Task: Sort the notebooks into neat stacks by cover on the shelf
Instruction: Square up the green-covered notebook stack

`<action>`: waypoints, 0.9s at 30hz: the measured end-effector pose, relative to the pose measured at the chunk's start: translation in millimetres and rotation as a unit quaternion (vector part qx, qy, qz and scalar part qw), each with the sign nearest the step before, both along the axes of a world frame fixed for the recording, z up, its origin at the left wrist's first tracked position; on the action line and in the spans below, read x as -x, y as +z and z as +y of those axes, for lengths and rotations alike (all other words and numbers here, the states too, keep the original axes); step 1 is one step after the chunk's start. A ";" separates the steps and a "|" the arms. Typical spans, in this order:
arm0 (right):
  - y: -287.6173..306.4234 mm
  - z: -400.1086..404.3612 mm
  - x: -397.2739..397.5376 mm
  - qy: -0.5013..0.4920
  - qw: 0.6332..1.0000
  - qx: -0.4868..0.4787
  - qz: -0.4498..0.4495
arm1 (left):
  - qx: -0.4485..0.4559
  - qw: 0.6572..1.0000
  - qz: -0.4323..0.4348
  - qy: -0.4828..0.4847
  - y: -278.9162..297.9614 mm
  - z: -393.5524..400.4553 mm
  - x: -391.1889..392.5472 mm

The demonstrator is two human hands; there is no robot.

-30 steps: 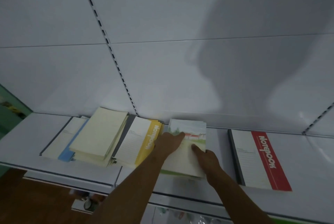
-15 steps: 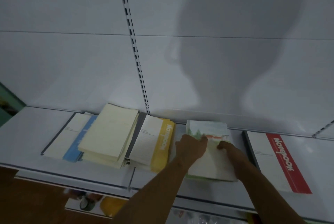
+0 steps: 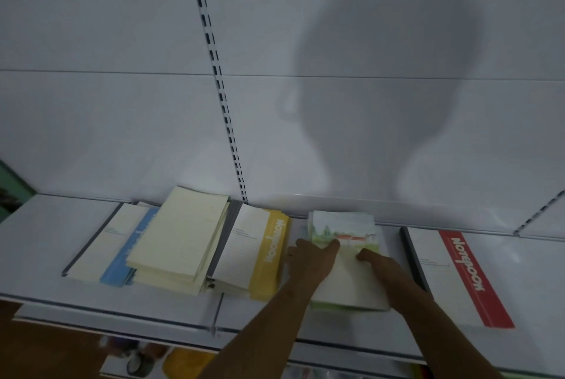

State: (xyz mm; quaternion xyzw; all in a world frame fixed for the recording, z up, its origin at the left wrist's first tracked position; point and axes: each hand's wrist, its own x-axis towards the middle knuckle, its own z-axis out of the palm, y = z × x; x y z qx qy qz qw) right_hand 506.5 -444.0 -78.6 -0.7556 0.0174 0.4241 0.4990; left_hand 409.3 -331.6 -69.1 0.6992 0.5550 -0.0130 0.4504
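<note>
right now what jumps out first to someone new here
Both hands, left hand and right hand, rest on the landscape-cover notebook stack at the middle of the white shelf. A red-striped white notebook lies to the right, and a cream paper stack to the left.

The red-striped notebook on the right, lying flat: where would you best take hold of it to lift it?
Probably by its near short edge, coming from the front. The red-striped notebook lies flat on the shelf, so fingers must slip under an edge. Its near edge sits close to the shelf front, and its right side is clear too.
</note>
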 end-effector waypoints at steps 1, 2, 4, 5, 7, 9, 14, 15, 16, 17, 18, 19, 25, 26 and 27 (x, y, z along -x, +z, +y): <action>-1.3 2.2 4.2 0.004 1.000 -0.002 0.003 | 0.011 1.000 -0.020 0.016 -1.4 3.0 1.9; -1.8 4.2 8.6 0.004 1.000 -0.012 0.009 | 0.024 0.998 -0.041 0.031 -3.6 7.0 4.3; -3.3 7.0 14.0 0.006 1.000 -0.023 0.015 | 0.057 0.994 -0.081 0.053 -3.8 12.4 9.6; -3.9 7.9 14.2 0.004 1.000 -0.024 0.017 | 0.067 0.991 -0.094 0.063 -4.7 15.0 9.6; -0.8 6.5 15.1 -0.001 0.999 -0.030 0.029 | 0.090 0.989 -0.099 0.065 -4.6 17.7 9.1; 1.8 2.6 12.1 -0.010 0.998 -0.045 0.050 | 0.118 0.985 -0.108 0.062 -4.8 19.0 7.4; 6.9 -7.1 7.9 -0.002 0.991 -0.097 0.090 | 0.189 0.967 -0.156 0.071 -8.6 20.1 9.5; 6.9 -8.6 8.7 -0.003 0.990 -0.105 0.095 | 0.191 0.965 -0.165 0.067 -9.9 19.0 10.3; 7.0 -10.4 10.2 -0.007 0.988 -0.118 0.098 | 0.189 0.964 -0.176 0.067 -11.6 17.7 11.8; 6.8 -11.7 11.8 -0.012 0.985 -0.136 0.102 | 0.181 0.963 -0.186 0.065 -15.1 17.9 12.4; 6.7 -12.9 13.1 -0.015 0.982 -0.155 0.105 | 0.172 0.964 -0.195 0.058 -16.1 17.8 13.9; 7.5 -13.7 13.8 -0.018 0.979 -0.175 0.104 | 0.157 0.963 -0.215 0.045 -17.8 18.5 15.0; 23.1 -19.4 4.4 0.037 0.927 -0.372 0.022 | 0.049 0.926 -0.370 -0.062 17.1 16.0 17.6; 26.1 -20.2 2.6 0.037 0.921 -0.388 -0.012 | 0.030 0.919 -0.385 -0.080 23.9 15.4 17.4; 27.3 -22.7 1.5 0.039 0.917 -0.394 -0.055 | 0.023 0.911 -0.399 -0.098 26.5 16.4 17.0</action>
